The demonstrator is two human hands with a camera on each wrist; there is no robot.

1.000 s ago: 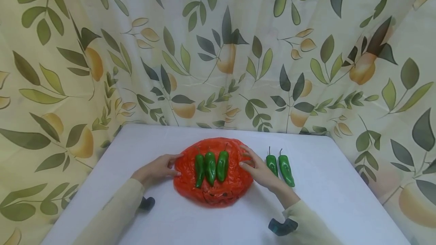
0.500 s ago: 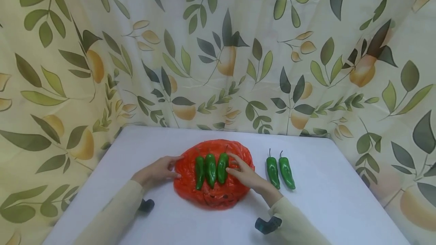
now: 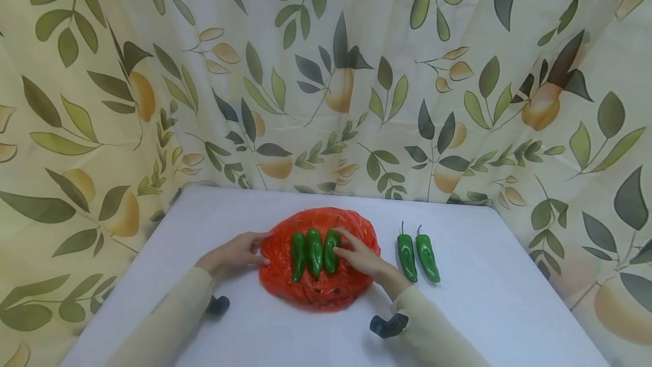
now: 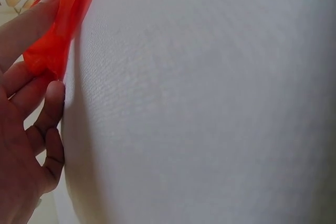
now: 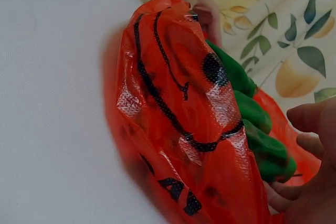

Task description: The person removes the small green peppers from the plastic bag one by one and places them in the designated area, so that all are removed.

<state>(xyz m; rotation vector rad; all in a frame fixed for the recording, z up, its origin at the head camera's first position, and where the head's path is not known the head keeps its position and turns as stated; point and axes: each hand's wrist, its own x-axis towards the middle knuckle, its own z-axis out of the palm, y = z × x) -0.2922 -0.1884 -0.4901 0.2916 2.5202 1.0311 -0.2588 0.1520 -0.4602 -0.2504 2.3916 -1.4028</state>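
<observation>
In the head view, a glossy, elongated green pepper (image 3: 330,260) lies just left of the right grip (image 3: 363,256), the nearer hand; its long axis is pointed away from the person, so its right flank is faced by the fingers. The crumpled red plastic bag (image 3: 286,287) beneath it is held along its left edge by the left grip (image 3: 240,252).

In the left wrist view, the bag's rim is seen pinched.

In the right wrist view, the pepper is flanked by bent fingers; whether it is gripped cannot be told.
</observation>
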